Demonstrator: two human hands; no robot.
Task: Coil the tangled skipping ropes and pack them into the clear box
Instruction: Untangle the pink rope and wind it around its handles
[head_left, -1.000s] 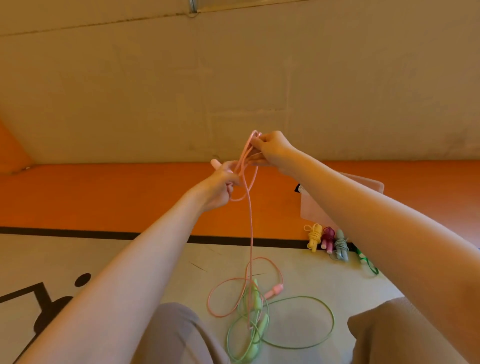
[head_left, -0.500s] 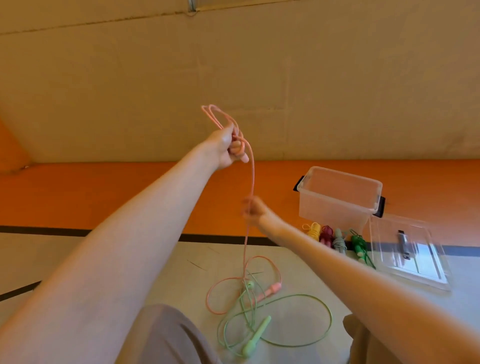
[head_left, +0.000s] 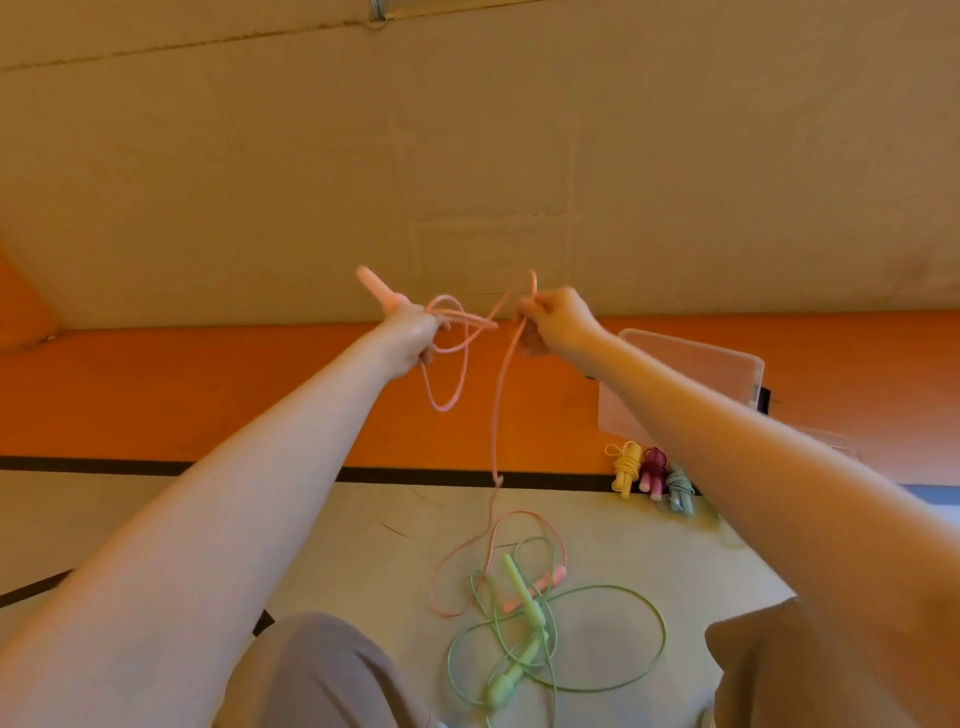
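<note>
Up at chest height, left hand grips the pink rope handle and finished loops. Right hand pinches the cord (likely feeding the next loop); slack hangs to the floor.

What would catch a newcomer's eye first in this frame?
Two bare arms reach up the middle of the view, the left hand gripping a pink handle and loops of the pink rope, the right hand pinching the same cord, which trails down to the floor. There it lies tangled with a loose green rope. At right, three coiled ropes sit beside the clear box.
</note>
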